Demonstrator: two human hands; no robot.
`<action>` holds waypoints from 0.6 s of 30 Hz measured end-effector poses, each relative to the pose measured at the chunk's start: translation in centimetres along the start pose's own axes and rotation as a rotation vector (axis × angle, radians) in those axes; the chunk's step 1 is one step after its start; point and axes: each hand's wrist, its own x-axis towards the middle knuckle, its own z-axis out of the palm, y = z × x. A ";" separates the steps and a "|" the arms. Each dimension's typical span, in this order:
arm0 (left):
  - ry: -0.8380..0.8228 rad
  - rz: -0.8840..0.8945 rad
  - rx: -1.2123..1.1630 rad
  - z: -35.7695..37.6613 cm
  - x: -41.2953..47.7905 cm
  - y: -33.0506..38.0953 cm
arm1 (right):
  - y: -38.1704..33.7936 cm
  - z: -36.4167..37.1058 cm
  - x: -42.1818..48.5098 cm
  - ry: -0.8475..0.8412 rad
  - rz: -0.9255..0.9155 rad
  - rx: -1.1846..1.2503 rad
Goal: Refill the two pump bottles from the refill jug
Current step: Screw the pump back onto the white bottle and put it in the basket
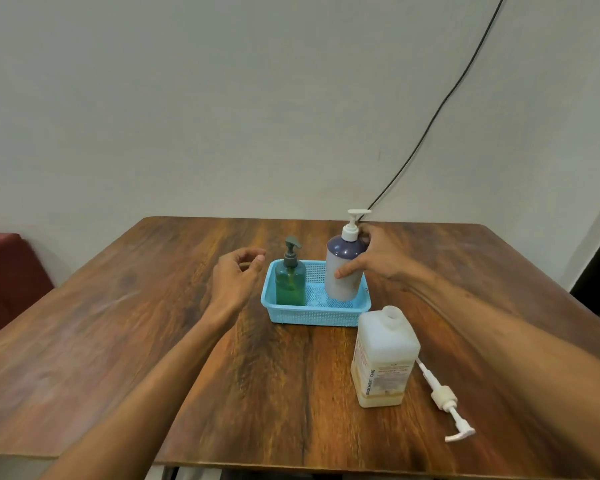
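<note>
A light blue mesh basket (284, 315) sits mid-table. Inside it at the left stands a green pump bottle (290, 284) with a dark pump. My right hand (374, 259) grips a white pump bottle (342, 289) with a dark blue shoulder and white pump, at the basket's right side, slightly tilted. My left hand (236, 275) hovers just left of the basket, fingers loosely curled, holding nothing. The white refill jug (383, 362) stands uncapped in front of the basket, with a little yellowish liquid at its bottom. Its removed white pump (445, 401) lies on the table to its right.
The wooden table (118, 341) ends at a near edge at the bottom of view. A black cable (440, 109) runs down the wall behind the table. A red seat (7, 271) is at the far left.
</note>
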 end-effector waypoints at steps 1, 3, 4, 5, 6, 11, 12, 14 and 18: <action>-0.016 -0.001 0.020 0.4 0.4 -0.4 | 0.8 0.4 0.5 -0.008 0.008 -0.012; -0.063 -0.007 0.068 1.0 1.1 -1.0 | 2.2 1.1 1.2 -0.035 0.021 -0.035; -0.087 -0.017 0.092 1.3 1.4 -1.3 | 2.7 1.4 1.4 -0.054 0.030 -0.041; -0.107 -0.028 0.115 1.5 1.7 -1.7 | 3.1 1.7 1.4 -0.069 0.034 -0.040; -0.123 -0.041 0.142 1.7 2.1 -2.0 | 3.5 1.9 1.4 -0.081 0.041 -0.032; -0.185 -0.100 0.226 2.7 3.0 -3.3 | 5.0 2.6 1.4 -0.089 0.037 -0.016; -0.188 -0.113 0.238 2.9 3.0 -3.4 | 5.1 2.7 1.4 -0.092 0.035 -0.016; -0.201 -0.146 0.263 3.1 3.1 -3.7 | 5.0 2.6 1.5 -0.116 0.027 -0.030; -0.258 -0.216 0.278 3.0 3.3 -4.2 | 5.1 0.6 2.1 -0.166 0.040 -0.076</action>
